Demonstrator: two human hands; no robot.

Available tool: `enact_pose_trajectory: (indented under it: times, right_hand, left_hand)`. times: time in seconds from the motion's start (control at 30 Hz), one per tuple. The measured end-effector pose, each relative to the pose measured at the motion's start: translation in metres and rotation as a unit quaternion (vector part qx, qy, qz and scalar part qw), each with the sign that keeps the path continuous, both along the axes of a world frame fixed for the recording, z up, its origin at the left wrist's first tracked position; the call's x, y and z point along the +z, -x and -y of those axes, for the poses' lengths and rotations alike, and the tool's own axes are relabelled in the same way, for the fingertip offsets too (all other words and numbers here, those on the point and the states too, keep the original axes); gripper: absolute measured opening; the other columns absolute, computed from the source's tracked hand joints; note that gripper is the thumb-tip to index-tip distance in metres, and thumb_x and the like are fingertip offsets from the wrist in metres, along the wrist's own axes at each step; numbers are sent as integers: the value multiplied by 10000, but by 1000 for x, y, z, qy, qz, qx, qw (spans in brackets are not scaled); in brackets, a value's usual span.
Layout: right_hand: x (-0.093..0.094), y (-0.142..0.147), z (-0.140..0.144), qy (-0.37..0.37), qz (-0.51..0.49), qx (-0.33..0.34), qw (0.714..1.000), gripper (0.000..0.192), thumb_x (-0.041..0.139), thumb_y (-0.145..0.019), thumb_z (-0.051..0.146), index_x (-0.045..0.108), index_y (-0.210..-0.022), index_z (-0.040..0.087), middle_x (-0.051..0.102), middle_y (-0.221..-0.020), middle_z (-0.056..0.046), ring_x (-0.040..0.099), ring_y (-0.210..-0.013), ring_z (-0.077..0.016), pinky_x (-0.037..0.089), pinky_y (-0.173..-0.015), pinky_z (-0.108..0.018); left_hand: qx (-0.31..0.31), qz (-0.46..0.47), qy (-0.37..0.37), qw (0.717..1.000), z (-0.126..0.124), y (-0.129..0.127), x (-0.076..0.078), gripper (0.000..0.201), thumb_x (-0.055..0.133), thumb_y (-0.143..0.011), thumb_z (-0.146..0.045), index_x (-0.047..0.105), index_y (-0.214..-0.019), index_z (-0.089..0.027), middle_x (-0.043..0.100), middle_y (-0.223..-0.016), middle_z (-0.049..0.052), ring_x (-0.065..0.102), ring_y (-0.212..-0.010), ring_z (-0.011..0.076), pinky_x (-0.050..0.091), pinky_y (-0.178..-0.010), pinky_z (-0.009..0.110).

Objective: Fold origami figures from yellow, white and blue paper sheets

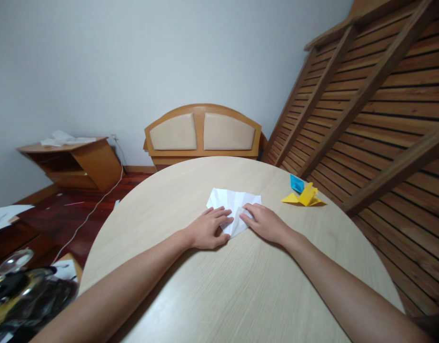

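A creased sheet of white paper (234, 197) lies on the round wooden table (262, 276), with fold lines running through it and its near end narrowing toward me. My left hand (210, 228) rests flat over the paper's left side, fingers spread and thumb at the near tip. On the right side, my right hand (264, 221) has its fingers curled at the paper's edge, thumb and forefinger gripping a fold. Part of the paper is hidden under both hands.
A yellow folded paper bird (307, 196) and a blue folded paper piece (297, 183) sit at the table's right edge. Wooden slats (384, 109) lean along the right wall. Beyond the table stands a padded headboard (205, 131); a low cabinet (80, 164) is at left.
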State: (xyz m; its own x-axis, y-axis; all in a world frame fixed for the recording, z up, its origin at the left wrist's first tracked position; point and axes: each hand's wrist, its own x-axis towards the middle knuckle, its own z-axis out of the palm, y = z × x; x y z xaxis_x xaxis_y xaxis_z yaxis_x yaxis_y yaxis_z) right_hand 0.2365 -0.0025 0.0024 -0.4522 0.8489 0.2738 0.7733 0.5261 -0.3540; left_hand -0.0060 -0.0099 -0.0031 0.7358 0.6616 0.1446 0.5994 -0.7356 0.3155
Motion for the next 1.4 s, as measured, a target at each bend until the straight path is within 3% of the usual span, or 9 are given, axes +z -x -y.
enact_pose_trajectory:
  times: [0.1, 0.27, 0.4, 0.53, 0.83, 1.07, 1.4]
  right_hand:
    - [-5, 2, -1, 0, -19, -17, 1000, 286, 512, -975, 377, 606, -1187, 209, 697, -1093, -109, 652, -1016, -253, 465, -882, -359]
    - [-7, 4, -2, -10, -45, 0, 999, 273, 543, -956, 342, 609, -1188, 215, 690, -1154, -99, 632, -1091, -260, 472, -948, -402]
    - [-7, 5, -3, -27, -59, 20, 998, 224, 575, -938, 302, 636, -1131, 208, 686, -1128, -91, 632, -1072, -245, 487, -944, -392]
    - [-8, 4, -3, -37, -49, 31, 998, 193, 585, -934, 282, 650, -1100, 210, 675, -1120, -86, 620, -1070, -242, 486, -946, -397]
    - [-7, 2, -3, -37, -11, 39, 998, 176, 581, -937, 267, 687, -1064, 207, 683, -1105, -84, 606, -1062, -247, 471, -953, -401]
    - [-4, -1, -3, -40, -8, 46, 998, 188, 559, -942, 253, 716, -1037, 215, 686, -1081, -83, 612, -1038, -247, 475, -940, -397]
    - [-6, -3, -4, -43, -1, 69, 997, 230, 554, -951, 279, 741, -1076, 228, 674, -1103, -88, 602, -1047, -244, 472, -956, -409]
  left_hand:
    - [0, 4, 5, 1000, 0, 0, 0, 649, 593, -852, -405, 437, -1439, -176, 419, -1534, 150, 321, -1450, 352, 257, -1171, 588]
    - [0, 3, 14, 1000, 0, 0, 1, 779, 590, -847, -389, 285, -1525, -158, 410, -1534, 174, 307, -1454, 365, 263, -1165, 595]
    - [-13, -6, 5, 1000, 0, 0, 2, 693, 580, -861, -391, 364, -1500, -230, 380, -1560, 128, 293, -1459, 372, 259, -1157, 617]
    - [-15, -20, 1, 1000, 1, 1, 4, 624, 574, -871, -401, 454, -1454, -215, 375, -1562, 132, 289, -1461, 372, 250, -1161, 612]
    - [-4, -18, -1, 1000, 3, -1, 6, 559, 508, -938, -474, 475, -1443, -236, 382, -1563, 107, 301, -1460, 350, 262, -1164, 594]
    - [1, -13, -48, 999, 6, -2, 6, 535, 540, -915, -463, 544, -1383, -206, 478, -1495, 121, 408, -1396, 345, 323, -1152, 525]
    - [-1, -26, -77, 997, 5, -2, 4, 561, 542, -899, -498, 540, -1371, -195, 502, -1472, 130, 441, -1367, 351, 370, -1116, 525]
